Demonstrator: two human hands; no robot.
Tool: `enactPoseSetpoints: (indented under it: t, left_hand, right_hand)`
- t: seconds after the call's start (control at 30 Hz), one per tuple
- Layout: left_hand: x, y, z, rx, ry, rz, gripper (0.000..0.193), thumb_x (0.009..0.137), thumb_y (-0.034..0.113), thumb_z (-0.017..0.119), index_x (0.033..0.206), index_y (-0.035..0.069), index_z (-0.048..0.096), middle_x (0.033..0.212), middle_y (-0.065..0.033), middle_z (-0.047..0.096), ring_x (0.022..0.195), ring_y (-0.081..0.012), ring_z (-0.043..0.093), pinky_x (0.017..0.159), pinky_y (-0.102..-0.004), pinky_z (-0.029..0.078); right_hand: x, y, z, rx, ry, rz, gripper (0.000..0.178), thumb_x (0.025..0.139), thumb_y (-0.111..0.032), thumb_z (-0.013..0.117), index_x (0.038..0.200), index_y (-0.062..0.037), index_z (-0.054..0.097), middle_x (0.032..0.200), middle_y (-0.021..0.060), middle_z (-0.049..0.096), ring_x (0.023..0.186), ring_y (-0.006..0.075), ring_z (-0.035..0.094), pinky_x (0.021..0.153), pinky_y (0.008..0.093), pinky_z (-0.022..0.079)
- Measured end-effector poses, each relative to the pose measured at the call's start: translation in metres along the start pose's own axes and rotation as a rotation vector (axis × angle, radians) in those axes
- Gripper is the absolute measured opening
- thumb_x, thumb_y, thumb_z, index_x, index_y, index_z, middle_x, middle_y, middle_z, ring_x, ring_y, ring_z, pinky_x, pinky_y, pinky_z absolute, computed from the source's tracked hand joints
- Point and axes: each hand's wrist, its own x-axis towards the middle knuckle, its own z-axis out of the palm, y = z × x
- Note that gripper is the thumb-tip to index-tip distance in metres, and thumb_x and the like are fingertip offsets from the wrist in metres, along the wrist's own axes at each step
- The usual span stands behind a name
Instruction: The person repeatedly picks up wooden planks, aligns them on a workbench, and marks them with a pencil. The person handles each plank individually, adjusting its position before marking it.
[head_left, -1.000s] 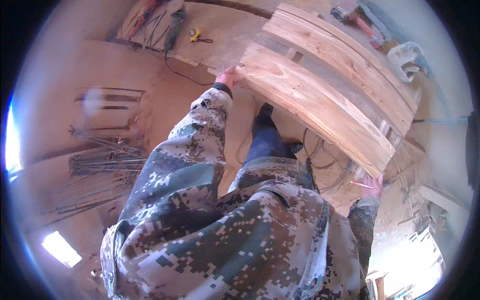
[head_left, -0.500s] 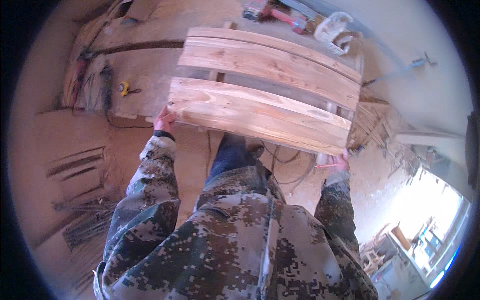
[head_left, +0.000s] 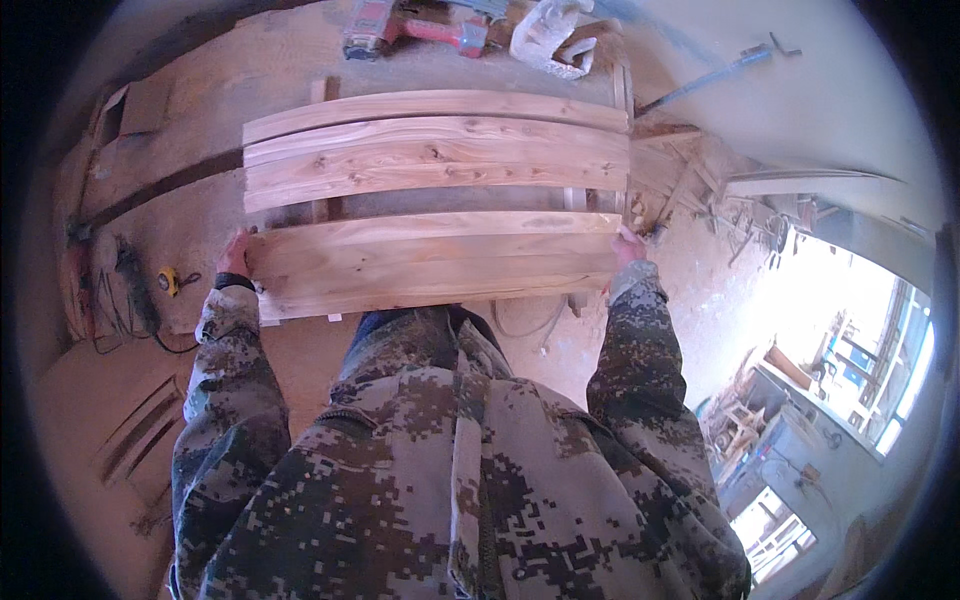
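Note:
A pale wooden panel (head_left: 440,262) of joined boards lies nearest me along the bench's front edge. At its left end my left hand (head_left: 237,256) is closed on the edge, and at its right end my right hand (head_left: 628,247) grips the other edge. Parts of the fingers are hidden by the wood. Beyond a narrow gap lies a second, similar wooden panel (head_left: 440,165) with knots. A thin separate board (head_left: 440,103) runs along its far side. Under these, wooden crosspieces (head_left: 320,207) show in the gap.
Behind the panels lie a red power tool (head_left: 415,35) and a dusty white clamp-like piece (head_left: 553,40). A yellow tape measure (head_left: 172,281) and a corded grinder-like tool (head_left: 135,280) are at left. Wood scraps (head_left: 690,185) are heaped at right; a blue bar clamp (head_left: 710,78) is behind.
The view has shifted, so the bench and panels appear further left and more level. The near panel sits a bit further from the second one. Both hands stay at its ends.

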Motion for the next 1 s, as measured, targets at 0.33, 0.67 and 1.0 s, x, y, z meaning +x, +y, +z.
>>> enactPoseSetpoints:
  t: [0.33, 0.67, 1.0]
  left_hand:
    - [0.003, -0.009, -0.003, -0.279, -0.054, -0.453, 0.050, 0.095, 0.041, 0.050, 0.125, 0.001, 0.056, 0.109, -0.0081, 0.062, 0.093, -0.0167, 0.059, 0.083, -0.0305, 0.046]
    - [-0.003, -0.032, -0.017, -0.295, 0.058, -0.452, 0.052, 0.091, 0.046, 0.054, 0.123, 0.004, 0.058, 0.108, -0.0082, 0.063, 0.094, -0.0176, 0.058, 0.081, -0.0327, 0.046]
    - [-0.027, 0.062, -0.003, -0.231, 0.232, -0.670, 0.054, 0.086, 0.052, 0.059, 0.120, 0.010, 0.057, 0.103, -0.0100, 0.063, 0.089, -0.0219, 0.057, 0.081, -0.0381, 0.047]
  right_hand:
    - [-0.044, -0.029, -0.004, 0.854, -0.139, 0.123, 0.055, 0.080, 0.001, 0.049, 0.135, 0.0020, 0.046, 0.116, 0.0111, 0.061, 0.090, 0.0194, 0.059, 0.077, 0.0299, 0.048]
    - [-0.028, -0.035, -0.021, 0.454, -0.266, 0.159, 0.064, 0.072, 0.005, 0.047, 0.136, 0.0016, 0.044, 0.122, 0.0123, 0.058, 0.103, 0.0217, 0.060, 0.086, 0.0307, 0.048]
    - [-0.031, -0.034, -0.017, 0.749, -0.362, -0.100, 0.060, 0.073, 0.002, 0.048, 0.133, 0.0014, 0.046, 0.128, 0.0131, 0.055, 0.120, 0.0219, 0.051, 0.099, 0.0318, 0.039]
